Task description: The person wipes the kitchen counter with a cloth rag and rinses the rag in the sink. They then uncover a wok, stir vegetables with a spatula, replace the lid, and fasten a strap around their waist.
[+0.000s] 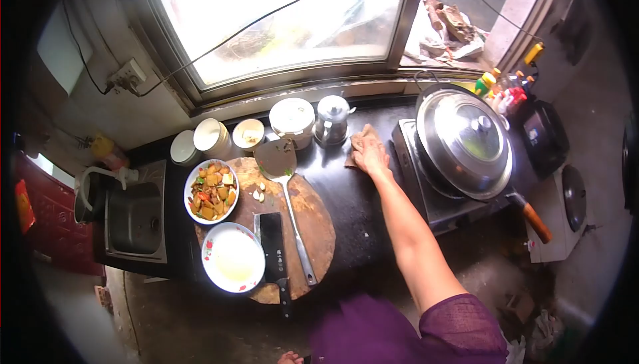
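Observation:
My right hand [373, 157] presses on a brown cloth [365, 139] on the black countertop [359, 211], between a metal pot [332, 121] and the gas stove [432, 207]. Only a small part of my left hand [290, 358] shows at the bottom edge, and what its fingers do is hidden. Left of my right arm, a round wooden board [315, 214] bears a spatula [290, 204], a cleaver [271, 244], a few garlic cloves and the edge of a white plate [233, 257]. A bowl of cooked food [212, 192] stands at the board's left side.
A lidded wok [466, 141] sits on the stove, its wooden handle [532, 221] jutting toward the front right. Bottles [487, 83] stand behind it. White bowls [212, 135] and a lidded white pot [291, 116] line the window side. A sink [136, 221] is at left.

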The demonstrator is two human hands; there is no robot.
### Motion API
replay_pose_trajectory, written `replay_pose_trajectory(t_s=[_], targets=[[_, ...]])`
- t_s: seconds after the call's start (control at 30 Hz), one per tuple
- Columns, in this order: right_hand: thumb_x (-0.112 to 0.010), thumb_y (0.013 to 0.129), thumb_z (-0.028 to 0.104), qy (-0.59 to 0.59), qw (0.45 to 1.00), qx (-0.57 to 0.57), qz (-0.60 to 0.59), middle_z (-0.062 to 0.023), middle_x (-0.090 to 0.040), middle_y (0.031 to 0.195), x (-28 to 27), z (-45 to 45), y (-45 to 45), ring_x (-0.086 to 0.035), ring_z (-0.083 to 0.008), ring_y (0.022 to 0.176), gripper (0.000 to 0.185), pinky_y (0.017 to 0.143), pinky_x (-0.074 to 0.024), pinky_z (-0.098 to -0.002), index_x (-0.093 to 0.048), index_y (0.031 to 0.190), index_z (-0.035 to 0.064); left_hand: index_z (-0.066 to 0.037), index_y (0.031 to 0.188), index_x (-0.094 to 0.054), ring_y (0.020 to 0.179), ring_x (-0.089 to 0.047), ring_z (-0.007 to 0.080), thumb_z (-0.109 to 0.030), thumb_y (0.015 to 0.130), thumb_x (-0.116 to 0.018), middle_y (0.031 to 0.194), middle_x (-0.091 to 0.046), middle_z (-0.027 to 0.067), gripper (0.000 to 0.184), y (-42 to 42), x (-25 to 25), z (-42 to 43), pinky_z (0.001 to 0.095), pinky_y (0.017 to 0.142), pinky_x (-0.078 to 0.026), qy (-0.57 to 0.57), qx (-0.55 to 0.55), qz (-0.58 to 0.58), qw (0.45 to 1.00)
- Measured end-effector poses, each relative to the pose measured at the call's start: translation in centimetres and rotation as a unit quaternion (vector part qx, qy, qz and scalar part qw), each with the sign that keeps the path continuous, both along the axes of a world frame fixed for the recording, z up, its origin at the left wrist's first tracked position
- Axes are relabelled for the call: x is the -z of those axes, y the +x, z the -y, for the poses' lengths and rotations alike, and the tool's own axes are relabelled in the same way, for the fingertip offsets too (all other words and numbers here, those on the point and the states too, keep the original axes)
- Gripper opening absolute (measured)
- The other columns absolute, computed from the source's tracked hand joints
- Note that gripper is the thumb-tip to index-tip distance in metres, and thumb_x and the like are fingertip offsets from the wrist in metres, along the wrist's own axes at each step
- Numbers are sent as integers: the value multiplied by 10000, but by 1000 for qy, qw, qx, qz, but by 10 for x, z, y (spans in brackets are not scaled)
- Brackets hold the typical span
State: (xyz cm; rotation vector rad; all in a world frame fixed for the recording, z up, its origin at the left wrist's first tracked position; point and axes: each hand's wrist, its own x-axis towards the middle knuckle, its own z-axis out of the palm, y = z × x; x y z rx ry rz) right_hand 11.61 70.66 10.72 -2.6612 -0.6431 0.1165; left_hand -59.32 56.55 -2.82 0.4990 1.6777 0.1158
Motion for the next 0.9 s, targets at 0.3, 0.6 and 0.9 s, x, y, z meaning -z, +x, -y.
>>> replay_pose_trajectory(t_s=[0.3, 0.6, 0.9], targets=[[-614, 724, 91, 174, 947, -270, 4, -174, -549, 1174, 40, -16, -64, -481, -437, 1102, 433, 969, -415, -491, -581, 1156, 85, -46, 1075, -585, 706, -572, 211, -145, 905, -542, 845, -601, 79, 201, 71, -44, 2, 329, 592, -517, -11, -50, 22, 998], [-654, 708, 177, 36, 961, -271, 33, -151, -589, 1104, 22, -92, -61, -524, -372, 1079, 421, 861, -469, -479, -581, 1108, 65, 21, 1046, -565, 599, -667, 315, -110, 940, -475, 852, -637, 166, 191, 75, 8, -18, 362, 448, -541, 45, 26, -12, 999], [-593, 785, 177, 184, 924, -323, -92, -132, -534, 1237, 16, -74, -55, -534, -384, 1060, 380, 945, -446, -468, -613, 1153, 84, 29, 1054, -572, 637, -678, 298, -80, 934, -464, 895, -642, 171, 195, 87, -16, -9, 342, 475, -542, 16, 21, -64, 998]])
